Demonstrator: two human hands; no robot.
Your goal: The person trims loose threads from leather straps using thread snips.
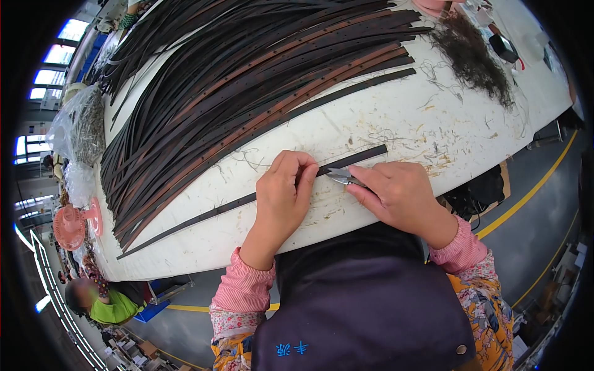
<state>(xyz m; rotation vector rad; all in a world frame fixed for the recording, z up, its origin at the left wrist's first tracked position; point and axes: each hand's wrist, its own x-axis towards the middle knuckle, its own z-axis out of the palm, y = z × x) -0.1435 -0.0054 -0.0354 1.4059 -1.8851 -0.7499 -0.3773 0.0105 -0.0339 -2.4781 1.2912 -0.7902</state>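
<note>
A long dark strap (216, 211), leather-like, lies across the near part of the table and passes under my left hand (286, 187). The thumb and forefinger of that hand are pinched together right at the strap; whatever is between the fingertips is too small to make out. My right hand (399, 193) is closed around a small pair of thread snips (340, 175). Its metal blades point left and touch or nearly touch the strap, close to my left fingertips. The strap's squared end (378, 151) extends to the right beyond the snips.
Many black and brown straps (247, 105) are heaped across the table, one separate strap (352, 90) along their near side. A tangle of dark thread (473, 59) lies at the back right. Thread scraps litter the white tabletop (476, 133). A pink fan (70, 226) and a person in green (114, 306) are at left.
</note>
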